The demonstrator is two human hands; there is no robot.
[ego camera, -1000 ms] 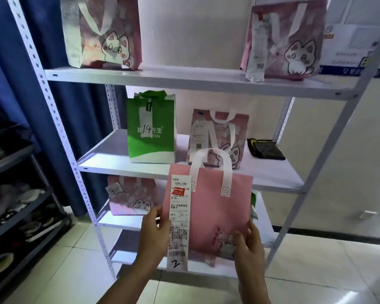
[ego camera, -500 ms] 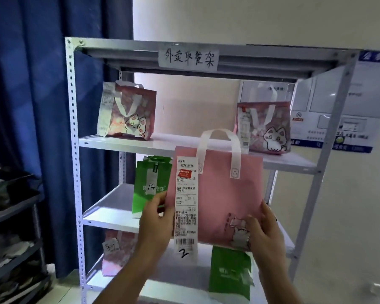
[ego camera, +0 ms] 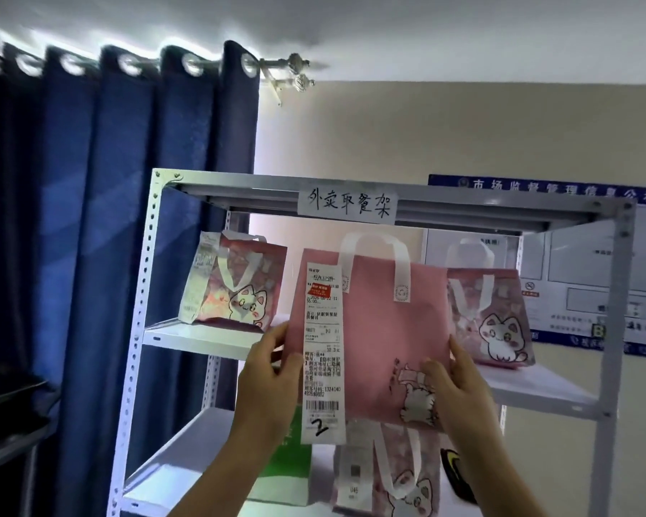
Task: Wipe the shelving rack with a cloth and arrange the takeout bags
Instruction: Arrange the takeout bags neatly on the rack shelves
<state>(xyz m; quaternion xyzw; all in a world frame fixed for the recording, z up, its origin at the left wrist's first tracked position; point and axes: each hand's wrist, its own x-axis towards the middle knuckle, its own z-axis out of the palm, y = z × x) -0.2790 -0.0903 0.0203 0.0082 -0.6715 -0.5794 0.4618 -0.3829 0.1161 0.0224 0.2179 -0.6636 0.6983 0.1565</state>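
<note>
Now a pink takeout bag (ego camera: 385,330) (receipt-tagged) between both hands' pinching grip, left hand (ego camera: 267,382) and right hand (ego camera: 459,386).

This looks like the pickup corner of a food shop: a white metal shelving rack (ego camera: 373,203) carries a handwritten paper sign (ego camera: 347,206) and takeout bags (ego camera: 235,285) with printed order receipts (ego camera: 323,352). A blue-bordered official notice board (ego camera: 582,270) hangs on the right wall, and blue curtains (ego camera: 109,218) hang at the left.

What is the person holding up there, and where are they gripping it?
A pink takeout bag, pinched at its lower side edges by the left hand and right hand.
</note>
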